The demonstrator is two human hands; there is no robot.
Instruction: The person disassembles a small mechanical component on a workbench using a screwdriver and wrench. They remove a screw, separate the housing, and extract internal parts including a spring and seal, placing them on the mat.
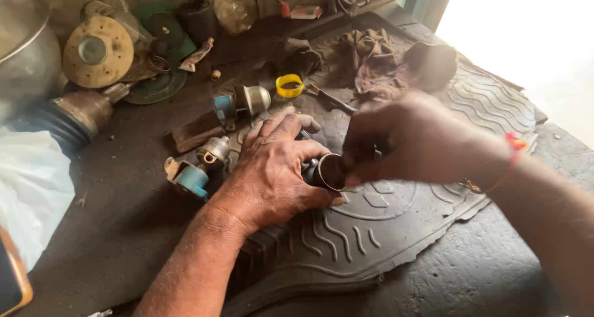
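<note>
My left hand [272, 171] lies palm down on a black rubber mat [383, 230] and grips a small metal cup-shaped part [331, 171] with an open round mouth. My right hand [414, 141] comes in from the right, its fingertips pinched at the rim of that same part. A red thread is tied round the right wrist. What the right fingers hold inside the part is hidden.
Two blue-and-metal fittings [192, 175] [238, 103] lie left of my hands. A yellow ring [289, 85] and a tool sit behind them, dirty rags [383, 60] further back. Round discs [99, 51], a metal pot [25, 51], a ribbed boot shaft [68, 119] and white plastic [31, 187] fill the left.
</note>
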